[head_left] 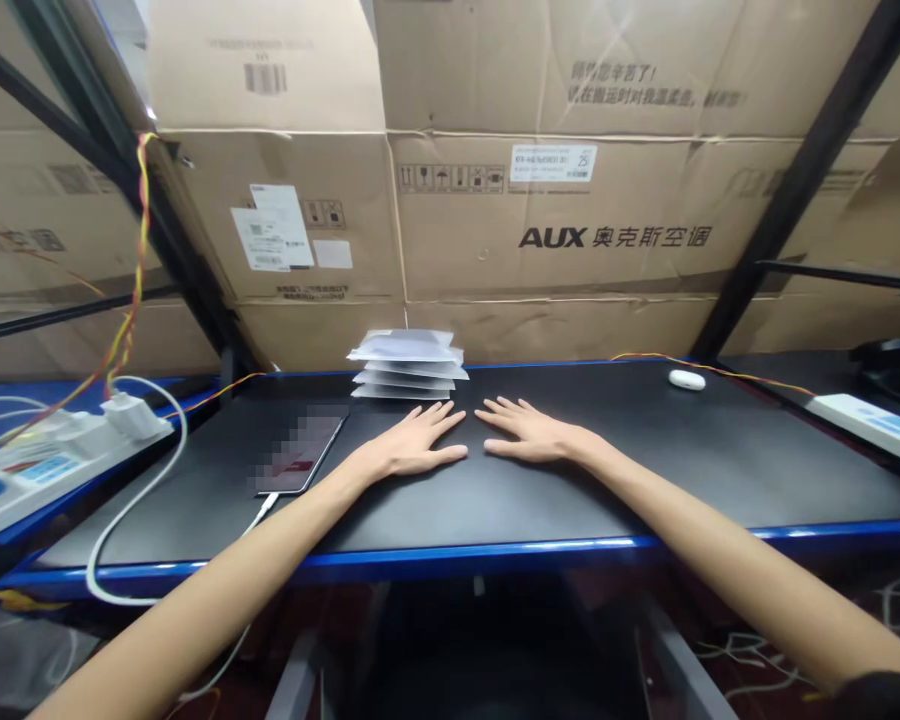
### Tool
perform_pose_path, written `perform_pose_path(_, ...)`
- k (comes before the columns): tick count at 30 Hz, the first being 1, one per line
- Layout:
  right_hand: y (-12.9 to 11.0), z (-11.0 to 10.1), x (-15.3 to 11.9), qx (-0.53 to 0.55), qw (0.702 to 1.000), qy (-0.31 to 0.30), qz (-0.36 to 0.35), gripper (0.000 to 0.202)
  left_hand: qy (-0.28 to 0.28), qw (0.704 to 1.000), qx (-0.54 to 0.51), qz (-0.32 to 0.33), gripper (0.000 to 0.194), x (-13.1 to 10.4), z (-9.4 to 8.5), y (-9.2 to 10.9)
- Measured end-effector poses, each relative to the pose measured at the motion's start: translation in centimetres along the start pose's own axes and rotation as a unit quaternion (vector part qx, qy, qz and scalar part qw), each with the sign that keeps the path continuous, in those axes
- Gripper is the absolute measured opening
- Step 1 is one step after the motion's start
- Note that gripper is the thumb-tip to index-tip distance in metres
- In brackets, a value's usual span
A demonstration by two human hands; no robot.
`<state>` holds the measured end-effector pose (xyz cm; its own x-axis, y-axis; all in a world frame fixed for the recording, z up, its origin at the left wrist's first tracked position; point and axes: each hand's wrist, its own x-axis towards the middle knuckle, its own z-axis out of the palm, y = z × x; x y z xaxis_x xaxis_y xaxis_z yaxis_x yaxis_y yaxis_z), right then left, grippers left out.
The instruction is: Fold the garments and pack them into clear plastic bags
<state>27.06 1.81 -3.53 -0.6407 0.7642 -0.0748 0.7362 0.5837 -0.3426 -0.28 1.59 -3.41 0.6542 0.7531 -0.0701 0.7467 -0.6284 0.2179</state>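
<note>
Black bench (645, 470) with blue edge, cardboard boxes (540, 220) stacked behind.

our two bare arms stretched forward and angled inward, our left hand (416, 447) lying flat, palm down, fingers spread and pointing ahead, our right hand (529, 433) flat beside it, fingers splayed, fingertips near but apart, both empty
</note>
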Motion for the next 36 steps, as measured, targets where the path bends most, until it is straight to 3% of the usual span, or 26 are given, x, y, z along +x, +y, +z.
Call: perform_pose_path(36,-0.07,-0.03,-0.07,0.002,1.000,0.001,-0.006,0.088,0.010,1.000,-0.002,0.012,0.079,0.07,0.37,-0.51)
